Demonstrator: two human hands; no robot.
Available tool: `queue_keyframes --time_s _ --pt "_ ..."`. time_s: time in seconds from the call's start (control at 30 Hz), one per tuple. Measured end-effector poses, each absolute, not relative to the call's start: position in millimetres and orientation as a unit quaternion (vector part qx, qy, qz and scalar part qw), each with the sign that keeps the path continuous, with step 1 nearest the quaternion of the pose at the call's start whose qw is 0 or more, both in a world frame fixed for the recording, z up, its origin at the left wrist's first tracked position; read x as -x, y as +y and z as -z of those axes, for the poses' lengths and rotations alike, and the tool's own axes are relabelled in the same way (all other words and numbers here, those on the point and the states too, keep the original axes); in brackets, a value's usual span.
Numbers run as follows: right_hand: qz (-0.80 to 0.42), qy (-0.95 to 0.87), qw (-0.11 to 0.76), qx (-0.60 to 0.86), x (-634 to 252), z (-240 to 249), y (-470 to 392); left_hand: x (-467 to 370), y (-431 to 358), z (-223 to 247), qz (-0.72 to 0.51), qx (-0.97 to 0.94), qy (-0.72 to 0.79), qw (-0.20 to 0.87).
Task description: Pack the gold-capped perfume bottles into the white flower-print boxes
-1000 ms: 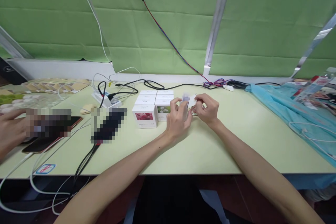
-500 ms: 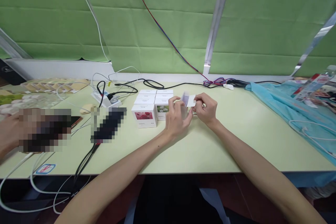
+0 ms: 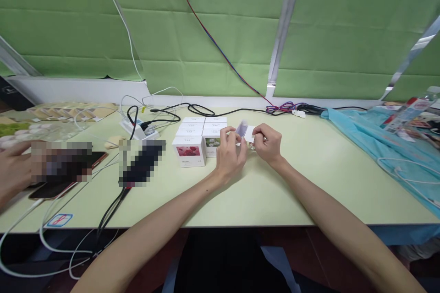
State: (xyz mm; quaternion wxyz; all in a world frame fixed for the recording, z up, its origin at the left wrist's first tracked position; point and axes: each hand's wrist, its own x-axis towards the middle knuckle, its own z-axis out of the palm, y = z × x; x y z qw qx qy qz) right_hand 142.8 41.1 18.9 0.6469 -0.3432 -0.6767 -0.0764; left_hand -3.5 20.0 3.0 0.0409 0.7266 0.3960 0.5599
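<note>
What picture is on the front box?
Pink flowers on a white box, seen clearly in the head view.

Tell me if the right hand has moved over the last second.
Yes, slightly. The right hand has edged left, toward the stacked white boxes, and closed in on the left hand.

The white boxes [image 3: 196, 139] in the middle of the frame have small dark print on their tops, too tiny to read. A sticker [image 3: 59, 220] at the lower left shows a red mark, also unreadable.
</note>
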Motion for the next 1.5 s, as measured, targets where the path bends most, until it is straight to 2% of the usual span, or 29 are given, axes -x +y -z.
queue_keyframes --time_s 0.8,1.5 --pt "0.066 -0.694 0.623 0.354 -139.7 -15.7 41.7 3.9 21.1 0.3 -0.561 -0.726 0.394 0.039" --pt "0.065 -0.695 0.616 0.364 -139.4 -16.9 40.4 2.5 18.9 -4.1 -0.562 -0.711 0.413 0.088"
